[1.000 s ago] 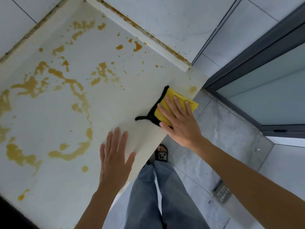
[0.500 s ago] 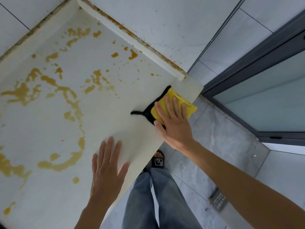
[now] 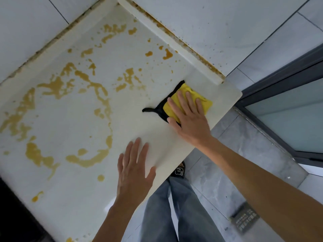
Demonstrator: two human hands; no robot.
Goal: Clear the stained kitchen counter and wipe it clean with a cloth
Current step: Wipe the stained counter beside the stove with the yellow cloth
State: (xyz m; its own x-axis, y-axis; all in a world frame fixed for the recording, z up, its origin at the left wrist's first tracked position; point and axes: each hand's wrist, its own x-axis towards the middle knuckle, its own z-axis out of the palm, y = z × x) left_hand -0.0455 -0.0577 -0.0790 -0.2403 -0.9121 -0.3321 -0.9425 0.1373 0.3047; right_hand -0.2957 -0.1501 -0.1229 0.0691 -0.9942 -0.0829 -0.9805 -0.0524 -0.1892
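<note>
Fingers: our right hand [image 3: 189,117] has them straight, slightly spread, pressing flat on the yellow cloth [image 3: 201,100]; our left hand [image 3: 135,169] lies flat w/ fingers straight and a bit apart, palm on the counter [image 3: 83,198] near the front edge, holding nothing. Counter is white, fills most of the view, w/ orange-yellow stains [image 3: 87,159] across the left and middle; the patch around both hands looks clean. Grey tiled walls [image 3: 201,23] behind, grimy seam along the raised back lip. Grey floor [image 3: 236,154] below right, dark-framed glass door [image 3: 288,119] beside it. Cloth sits near the counter's right corner, black trim [image 3: 152,110] trailing left. Jeans [image 3: 174,215] and a black sandal [image 3: 179,171] below.
</note>
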